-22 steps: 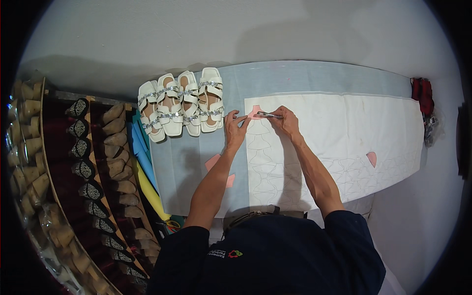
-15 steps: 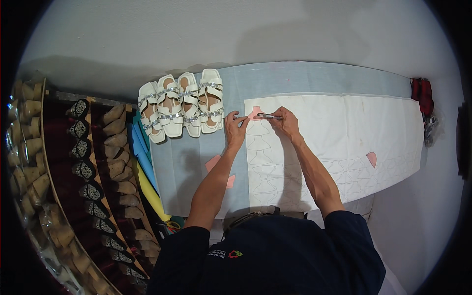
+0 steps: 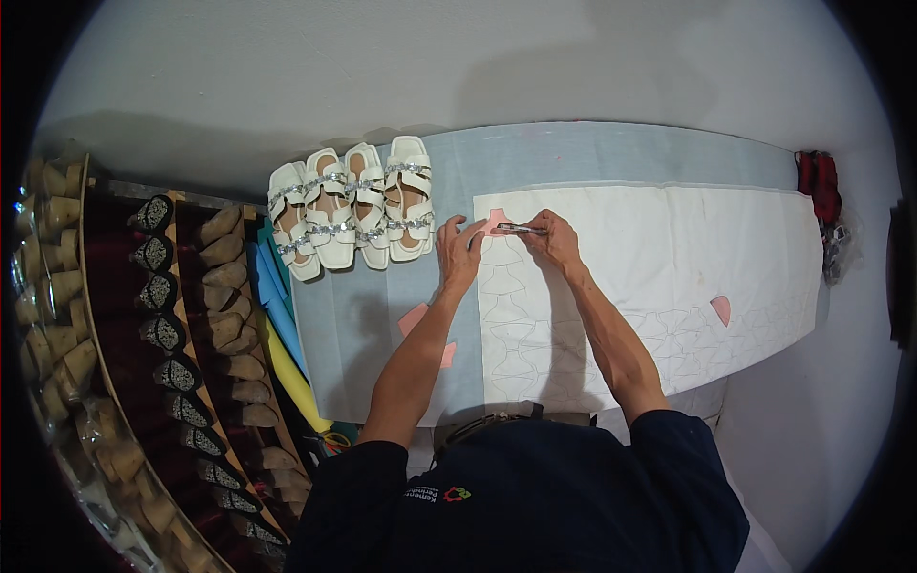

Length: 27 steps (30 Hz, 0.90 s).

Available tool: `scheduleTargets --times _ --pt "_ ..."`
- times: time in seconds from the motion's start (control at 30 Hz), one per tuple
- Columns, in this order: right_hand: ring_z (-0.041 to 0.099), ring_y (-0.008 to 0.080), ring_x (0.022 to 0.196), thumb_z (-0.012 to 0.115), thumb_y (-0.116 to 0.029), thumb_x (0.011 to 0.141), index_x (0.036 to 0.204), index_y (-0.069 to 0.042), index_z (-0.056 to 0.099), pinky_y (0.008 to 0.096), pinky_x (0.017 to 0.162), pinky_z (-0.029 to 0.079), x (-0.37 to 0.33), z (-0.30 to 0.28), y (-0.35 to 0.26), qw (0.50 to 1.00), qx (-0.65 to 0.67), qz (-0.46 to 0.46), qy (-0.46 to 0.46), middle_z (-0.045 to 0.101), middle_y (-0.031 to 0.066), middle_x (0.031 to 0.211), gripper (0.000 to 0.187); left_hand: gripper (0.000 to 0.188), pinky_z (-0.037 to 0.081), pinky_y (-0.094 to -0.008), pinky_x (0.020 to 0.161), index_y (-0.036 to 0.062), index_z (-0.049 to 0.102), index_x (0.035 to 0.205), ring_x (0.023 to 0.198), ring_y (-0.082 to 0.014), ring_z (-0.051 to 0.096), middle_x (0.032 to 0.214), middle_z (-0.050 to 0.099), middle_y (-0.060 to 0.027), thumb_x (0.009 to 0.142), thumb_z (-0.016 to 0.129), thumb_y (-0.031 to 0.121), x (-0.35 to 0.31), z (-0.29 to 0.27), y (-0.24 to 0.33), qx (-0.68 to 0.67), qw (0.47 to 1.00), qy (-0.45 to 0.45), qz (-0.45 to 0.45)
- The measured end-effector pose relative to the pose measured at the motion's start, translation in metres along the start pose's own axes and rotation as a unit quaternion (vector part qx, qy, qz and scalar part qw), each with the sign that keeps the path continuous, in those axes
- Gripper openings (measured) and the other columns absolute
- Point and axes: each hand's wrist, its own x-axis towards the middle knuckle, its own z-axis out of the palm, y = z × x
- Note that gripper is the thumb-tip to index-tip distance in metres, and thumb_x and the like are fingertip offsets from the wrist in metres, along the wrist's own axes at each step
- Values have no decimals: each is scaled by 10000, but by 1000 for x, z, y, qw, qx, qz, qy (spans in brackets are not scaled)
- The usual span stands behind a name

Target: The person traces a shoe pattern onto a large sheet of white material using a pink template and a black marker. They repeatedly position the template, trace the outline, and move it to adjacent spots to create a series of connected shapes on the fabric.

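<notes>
head: grey table (image 3: 611, 153), white wall (image 3: 401, 67)
</notes>
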Motion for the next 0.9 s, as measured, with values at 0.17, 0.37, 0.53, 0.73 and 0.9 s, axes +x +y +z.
scheduleTargets --times 0.17,0.37,0.53,0.73,0.9 --pt "687 286 817 779 -312 933 993 -59 820 405 732 524 10 -4 -4 998 27 39 39 673 100 919 262 329 443 -489 1014 122 796 1184 1204 -330 550 1315 597 -125 890 683 26 8 -8 13 89 988 -82 97" --pt "605 245 771 550 -465 1092 1000 32 745 380 745 489 34 -16 -45 979 140 59 138 658 140 868 541 544 450 -475 1096 -168 568 1345 1310 -391 510 1391 559 -224 826 636 -21 18 -1 47 177 930 -316 66" --pt "670 204 806 610 -366 1095 1080 48 724 343 772 534 37 6 -54 961 275 14 -13 696 126 837 429 741 365 -536 1181 -181 437 1477 1437 -485 403 1535 420 -364 891 654 217 -21 23 67 190 967 -158 63" --pt "720 215 871 595 -314 1107 1124 18 729 344 817 557 33 15 -61 971 197 -19 -135 776 133 955 358 744 261 -623 1230 -156 548 1445 1551 -500 246 1632 333 -355 899 668 336 -31 28 74 196 960 -198 7" --pt "733 312 844 588 -389 1091 1104 -3 748 394 788 565 36 18 -62 988 86 -50 -121 770 170 945 417 697 264 -629 1228 -125 607 1410 1550 -494 249 1627 351 -340 897 667 344 -34 31 71 207 961 -183 9"
